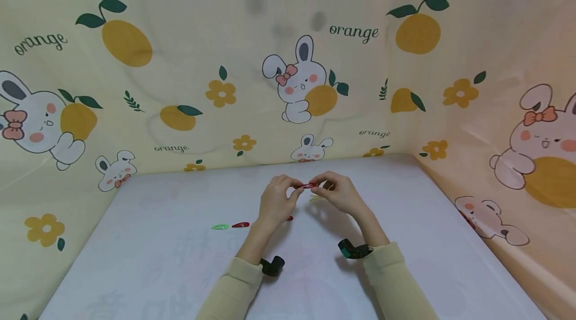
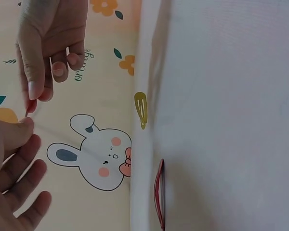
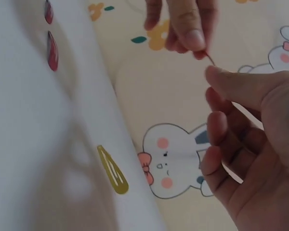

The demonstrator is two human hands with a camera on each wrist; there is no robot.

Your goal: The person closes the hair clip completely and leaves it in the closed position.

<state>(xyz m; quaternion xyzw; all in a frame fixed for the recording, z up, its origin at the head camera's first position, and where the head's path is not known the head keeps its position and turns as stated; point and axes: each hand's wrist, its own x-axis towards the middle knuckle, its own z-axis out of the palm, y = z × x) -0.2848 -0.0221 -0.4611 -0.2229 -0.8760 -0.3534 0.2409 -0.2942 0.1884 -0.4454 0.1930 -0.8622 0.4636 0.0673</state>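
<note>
A red snap hair clip (image 1: 308, 186) is held up above the far part of the table between both hands. My left hand (image 1: 276, 202) pinches one end of it with thumb and fingertips; my right hand (image 1: 339, 192) pinches the other end. Seen from the right wrist, only a thin edge of this clip (image 3: 210, 58) shows between the fingertips. Below the right hand, a yellow snap clip (image 3: 113, 173) lies on the table. Another red clip (image 1: 290, 218) is partly hidden behind the left wrist in the head view.
To the left on the white table (image 1: 157, 270) lie a green clip (image 1: 220, 227) and a red clip (image 1: 240, 225), side by side. A patterned cloth (image 1: 252, 25) with rabbits and oranges hangs behind the table and along its sides.
</note>
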